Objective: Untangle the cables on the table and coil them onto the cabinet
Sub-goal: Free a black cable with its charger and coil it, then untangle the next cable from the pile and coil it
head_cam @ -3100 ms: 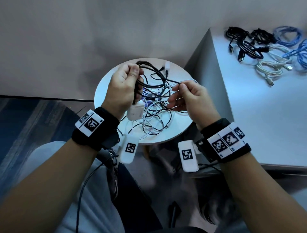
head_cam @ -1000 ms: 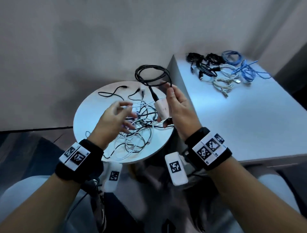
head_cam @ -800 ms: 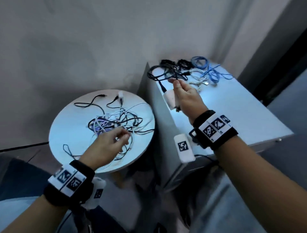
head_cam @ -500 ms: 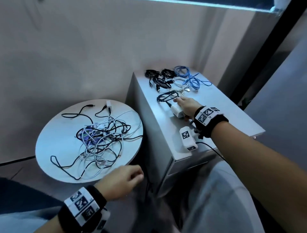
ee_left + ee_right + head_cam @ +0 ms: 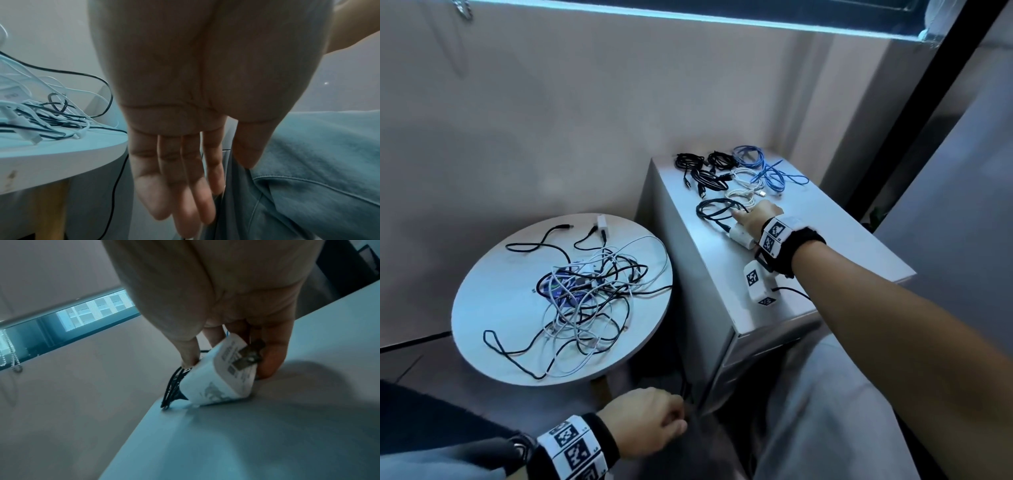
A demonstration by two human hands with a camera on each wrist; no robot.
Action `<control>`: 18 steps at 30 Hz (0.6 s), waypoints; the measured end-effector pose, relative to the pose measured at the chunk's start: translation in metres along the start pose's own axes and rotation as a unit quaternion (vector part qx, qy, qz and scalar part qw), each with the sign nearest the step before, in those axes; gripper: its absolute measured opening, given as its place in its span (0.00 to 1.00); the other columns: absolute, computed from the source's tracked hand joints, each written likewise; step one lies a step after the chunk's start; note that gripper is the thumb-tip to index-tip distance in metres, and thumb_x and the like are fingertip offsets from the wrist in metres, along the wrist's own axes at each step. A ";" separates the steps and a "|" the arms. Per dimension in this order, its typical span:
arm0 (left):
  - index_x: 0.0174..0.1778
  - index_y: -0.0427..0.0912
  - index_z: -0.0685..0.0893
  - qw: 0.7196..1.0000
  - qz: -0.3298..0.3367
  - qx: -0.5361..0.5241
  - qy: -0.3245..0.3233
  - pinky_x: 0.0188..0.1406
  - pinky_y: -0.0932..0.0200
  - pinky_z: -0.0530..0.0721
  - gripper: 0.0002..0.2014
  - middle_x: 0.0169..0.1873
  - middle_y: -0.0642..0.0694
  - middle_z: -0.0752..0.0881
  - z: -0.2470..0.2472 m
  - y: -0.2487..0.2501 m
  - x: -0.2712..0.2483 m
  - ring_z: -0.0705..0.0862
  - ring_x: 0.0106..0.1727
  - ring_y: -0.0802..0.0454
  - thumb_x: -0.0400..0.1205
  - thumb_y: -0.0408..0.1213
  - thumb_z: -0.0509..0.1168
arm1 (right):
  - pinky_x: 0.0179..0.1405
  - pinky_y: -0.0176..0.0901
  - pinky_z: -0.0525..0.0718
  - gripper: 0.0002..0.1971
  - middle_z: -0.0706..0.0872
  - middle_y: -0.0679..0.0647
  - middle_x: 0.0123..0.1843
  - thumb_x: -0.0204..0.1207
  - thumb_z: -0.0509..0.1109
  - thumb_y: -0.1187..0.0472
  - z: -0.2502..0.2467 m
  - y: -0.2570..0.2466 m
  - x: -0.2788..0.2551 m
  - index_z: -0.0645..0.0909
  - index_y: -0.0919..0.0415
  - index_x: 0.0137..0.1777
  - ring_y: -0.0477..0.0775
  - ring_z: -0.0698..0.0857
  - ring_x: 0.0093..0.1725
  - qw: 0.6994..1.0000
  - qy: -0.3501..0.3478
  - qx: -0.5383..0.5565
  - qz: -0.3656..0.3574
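Cables are split between two places: a loose tangle of black and white leads (image 5: 582, 294) lies on the round table (image 5: 482, 308) at the left, while coiled ones in black, white and blue (image 5: 736, 174) sit at the far end of the cabinet (image 5: 842, 246) on the right. The right hand (image 5: 755, 216) is at the cabinet top with a black coiled cable (image 5: 714, 209) and its white plug adapter (image 5: 220, 378); the wrist view shows the thumb and fingers pinching the adapter, one corner of it touching the surface and the coil lying just beyond. The left hand (image 5: 650, 425) hangs low between the table and the person's lap, fingers relaxed and holding nothing.

Judging from this, the step in hand is setting down one finished coil, just nearer than those already placed. The next move calls for releasing the adapter gently so the loops do not spring apart, then going back to the table to pick a free end out of the tangle
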State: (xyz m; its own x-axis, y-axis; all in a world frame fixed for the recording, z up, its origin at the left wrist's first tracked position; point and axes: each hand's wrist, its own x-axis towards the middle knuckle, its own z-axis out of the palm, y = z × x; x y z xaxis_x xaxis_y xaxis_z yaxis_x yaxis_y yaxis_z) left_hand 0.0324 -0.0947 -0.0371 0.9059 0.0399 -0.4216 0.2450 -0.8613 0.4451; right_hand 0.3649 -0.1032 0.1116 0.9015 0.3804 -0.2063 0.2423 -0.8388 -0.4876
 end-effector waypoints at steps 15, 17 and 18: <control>0.54 0.53 0.81 0.998 -0.001 0.019 -0.057 0.56 0.53 0.81 0.16 0.56 0.48 0.87 0.016 0.011 0.000 0.86 0.58 0.45 0.83 0.59 0.59 | 0.46 0.44 0.73 0.13 0.79 0.55 0.55 0.82 0.69 0.55 0.002 -0.024 -0.024 0.71 0.55 0.38 0.57 0.75 0.49 0.980 -0.027 -0.154 -0.120; 0.53 0.54 0.82 0.998 -0.005 0.015 -0.062 0.57 0.51 0.84 0.16 0.55 0.48 0.87 0.018 0.012 -0.001 0.86 0.58 0.45 0.82 0.60 0.59 | 0.53 0.48 0.78 0.10 0.80 0.61 0.67 0.81 0.69 0.54 0.000 -0.031 -0.031 0.79 0.61 0.53 0.61 0.77 0.59 0.980 -0.005 -0.160 -0.116; 0.53 0.54 0.82 0.998 -0.006 0.015 -0.063 0.57 0.51 0.84 0.16 0.56 0.48 0.87 0.018 0.012 -0.001 0.86 0.58 0.45 0.82 0.60 0.59 | 0.61 0.52 0.78 0.17 0.76 0.63 0.71 0.80 0.69 0.52 0.001 -0.036 -0.035 0.79 0.61 0.62 0.63 0.75 0.66 0.978 0.007 -0.172 -0.121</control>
State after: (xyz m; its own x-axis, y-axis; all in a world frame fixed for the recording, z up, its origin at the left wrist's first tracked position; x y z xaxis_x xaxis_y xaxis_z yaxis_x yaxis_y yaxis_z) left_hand 0.0286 -0.1137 -0.0456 0.8524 -0.0120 -0.5228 0.2432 -0.8759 0.4167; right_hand 0.3241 -0.0864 0.1352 0.8067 0.5812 -0.1075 0.5539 -0.8068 -0.2055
